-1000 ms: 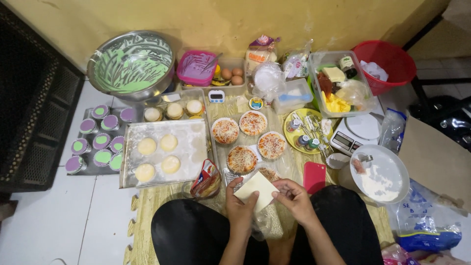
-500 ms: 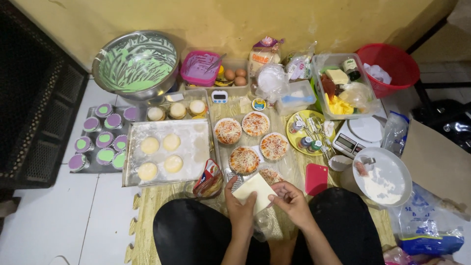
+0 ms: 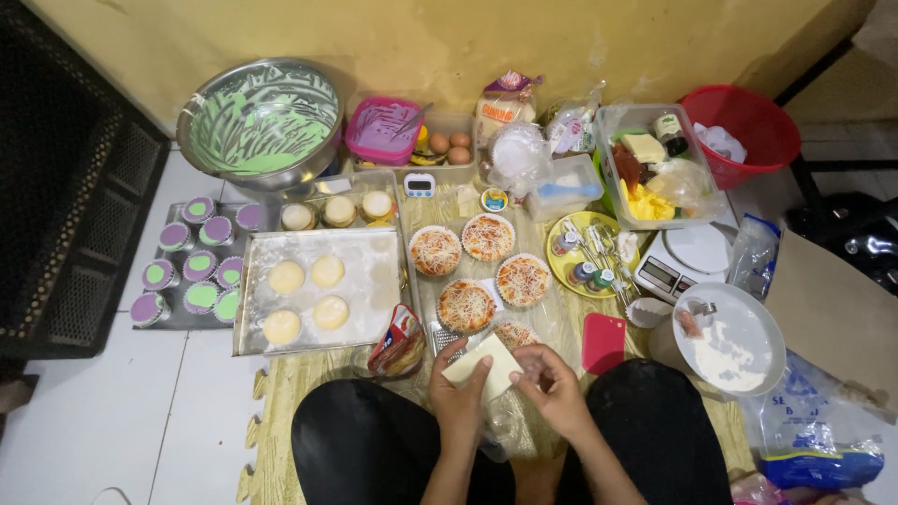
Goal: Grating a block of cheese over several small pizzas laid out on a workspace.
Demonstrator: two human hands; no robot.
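Gripping a pale cheese block (image 3: 485,367) over the grater (image 3: 447,339), the left hand (image 3: 458,397) closed round it while the right hand (image 3: 554,386) pinched its corner, steadying it.

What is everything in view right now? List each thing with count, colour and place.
cheese block: one, pale yellow, held in both hands over the grater
grater: one, metal, under the block
topped tarts: five, orange-red with shredded white, centre
dough rounds: four, cream, on the floured tray
filled cups: about ten, purple and green, left tray
mixing bowl: one, steel, green smears, top left
eggs: about three, brown, top centre
scale: one, white, right
bucket: one, red, top right
left hand: under the block
right hand: at its right edge
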